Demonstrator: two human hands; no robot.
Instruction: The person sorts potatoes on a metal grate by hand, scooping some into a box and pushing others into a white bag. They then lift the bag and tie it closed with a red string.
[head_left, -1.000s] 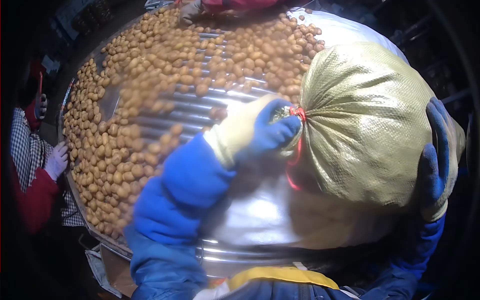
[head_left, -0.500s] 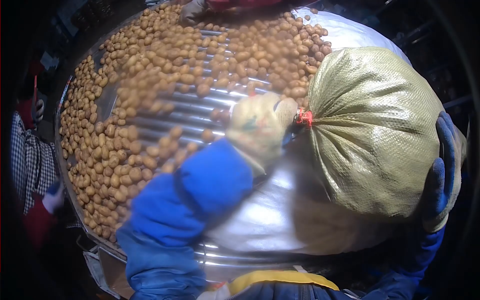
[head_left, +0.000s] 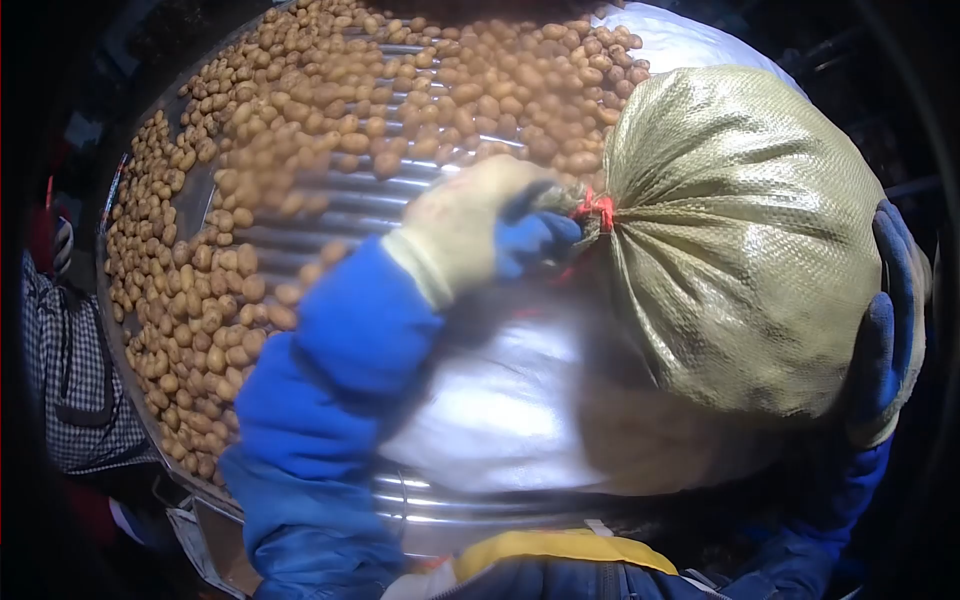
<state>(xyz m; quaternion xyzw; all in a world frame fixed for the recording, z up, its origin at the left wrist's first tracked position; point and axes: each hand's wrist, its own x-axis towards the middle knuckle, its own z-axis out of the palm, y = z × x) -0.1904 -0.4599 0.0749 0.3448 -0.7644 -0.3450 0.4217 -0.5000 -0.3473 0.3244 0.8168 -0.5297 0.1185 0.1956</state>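
A yellow-green woven sack (head_left: 745,235), bulging and full, has its gathered neck bound with a red tie (head_left: 597,208). My left hand (head_left: 490,220), in a pale glove with blue on the fingers, is closed around the neck just left of the tie. At the sack's far right end, my right hand (head_left: 895,310) in a blue-palmed glove cups it, fingers spread against the side. The sack's contents are hidden. Beneath it lies a white sheet or sack (head_left: 500,410), partly in shadow.
Loose potatoes (head_left: 200,310) cover the left and back of a metal table with roller bars (head_left: 340,215). More white material (head_left: 690,40) lies at the back right. A person in a checked garment (head_left: 90,390) stands at the left edge.
My left hand has turned at the neck, so its blue fingers now show. The sack sits slightly higher and further left in view. The gloved hand at the back is no longer visible.
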